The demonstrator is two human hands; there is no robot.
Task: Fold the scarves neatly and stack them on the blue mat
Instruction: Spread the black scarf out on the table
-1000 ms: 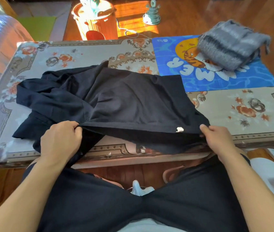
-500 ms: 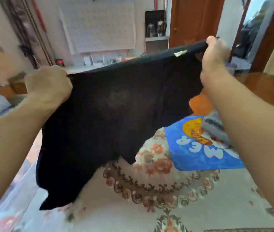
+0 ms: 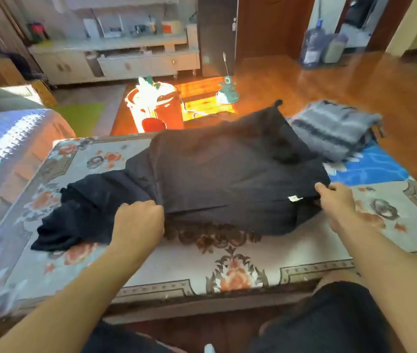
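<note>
On the worktop point(image 3: 265, 253), head view: black scarf point(image 3: 227, 179) lies spread across the middle, partly folded over itself, with the far edge puffed up and blurred. Its left end is bunched into a crumpled heap near the worktop's left side. Small white tag point(image 3: 294, 198) sits on the near right edge of the upper layer.

Left hand point(image 3: 138, 222): fingers curled into a fist on the near-left edge of the scarf's upper layer, gripping the fabric. Knuckles face the camera, fingertips hidden.

Right hand point(image 3: 337, 202): fingers and thumb pinch the near-right corner of the same layer, just right of the tag. That held edge sits slightly raised above the lower layer of cloth.

Blue mat point(image 3: 370, 169) is at the far right corner of the worktop, partly covered by the black scarf's right side. Folded grey striped scarf point(image 3: 334, 128) rests on the mat, just beside the black scarf's far right corner; can't tell if they touch.

Worktop cover is a floral print, pale with orange flowers and a dark ornate border.

Beyond the worktop, on the wooden floor: red and white bucket point(image 3: 159, 110) in a sunlit patch, small teal ornament point(image 3: 226, 91) to its right. White low cabinet point(image 3: 115, 59) along the far wall. Person's dark-clothed knees at bottom of frame.
</note>
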